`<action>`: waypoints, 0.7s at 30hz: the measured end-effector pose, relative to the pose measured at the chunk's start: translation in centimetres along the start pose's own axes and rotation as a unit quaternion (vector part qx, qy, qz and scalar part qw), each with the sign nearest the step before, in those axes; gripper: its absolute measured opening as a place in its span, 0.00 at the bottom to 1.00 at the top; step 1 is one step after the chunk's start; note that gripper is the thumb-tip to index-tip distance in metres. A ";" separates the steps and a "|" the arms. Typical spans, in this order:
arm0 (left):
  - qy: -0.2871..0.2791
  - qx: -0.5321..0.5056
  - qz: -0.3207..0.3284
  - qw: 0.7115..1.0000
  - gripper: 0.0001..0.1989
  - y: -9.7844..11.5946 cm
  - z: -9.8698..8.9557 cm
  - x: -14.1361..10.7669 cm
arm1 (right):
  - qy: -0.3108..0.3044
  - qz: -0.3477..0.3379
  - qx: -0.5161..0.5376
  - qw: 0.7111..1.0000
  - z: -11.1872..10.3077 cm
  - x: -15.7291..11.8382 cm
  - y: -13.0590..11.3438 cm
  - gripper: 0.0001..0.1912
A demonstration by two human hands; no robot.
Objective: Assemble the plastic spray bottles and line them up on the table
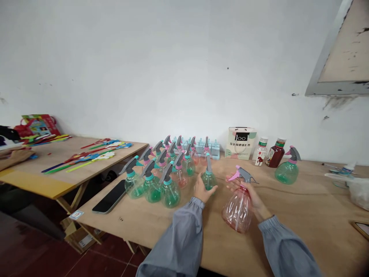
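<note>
L grip (pixel 202 191) clasped rd green trigger-spray btl (pixel 208 179), on table (pixel 288 215) beside clustered spray btls (pixel 170 195). R grip (pixel 256 199) grasping pink trigger-spray btl (pixel 238 209) at neck, nr front edge; base contact unclear.

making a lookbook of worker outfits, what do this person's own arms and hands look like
Both arms wear long, loose, plain grey-blue sleeves, the left sleeve and the right sleeve, ending in gathered cuffs. The left hand and right hand are bare, with no gloves.
</note>
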State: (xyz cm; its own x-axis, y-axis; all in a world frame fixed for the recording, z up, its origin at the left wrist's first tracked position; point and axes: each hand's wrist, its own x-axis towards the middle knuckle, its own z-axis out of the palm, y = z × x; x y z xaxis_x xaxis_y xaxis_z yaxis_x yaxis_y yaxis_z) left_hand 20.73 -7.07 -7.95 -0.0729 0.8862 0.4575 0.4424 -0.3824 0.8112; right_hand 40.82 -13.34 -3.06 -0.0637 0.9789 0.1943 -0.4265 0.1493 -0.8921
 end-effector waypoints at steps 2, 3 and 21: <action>-0.014 -0.001 -0.004 1.000 0.44 -0.1 -0.3 0.0 | 0.001 -0.003 -0.003 1.000 0.1 -0.2 0.0 0.23; -0.019 -0.002 -0.003 1.000 0.43 -0.2 -0.4 0.0 | 0.002 -0.002 -0.008 1.000 0.2 -0.2 -0.1 0.23; -0.035 -0.046 0.026 0.998 0.46 -0.8 -0.5 0.4 | 0.078 -0.019 -0.033 0.996 0.8 -0.5 -0.2 0.19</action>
State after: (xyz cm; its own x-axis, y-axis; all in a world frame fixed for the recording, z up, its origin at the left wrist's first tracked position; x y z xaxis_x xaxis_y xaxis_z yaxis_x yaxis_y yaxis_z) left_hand 19.91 -6.54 -8.26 0.0114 0.8792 0.4764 0.3589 -0.4483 0.8187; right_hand 40.21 -13.97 -2.65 0.0949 0.9815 0.1664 -0.3646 0.1898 -0.9116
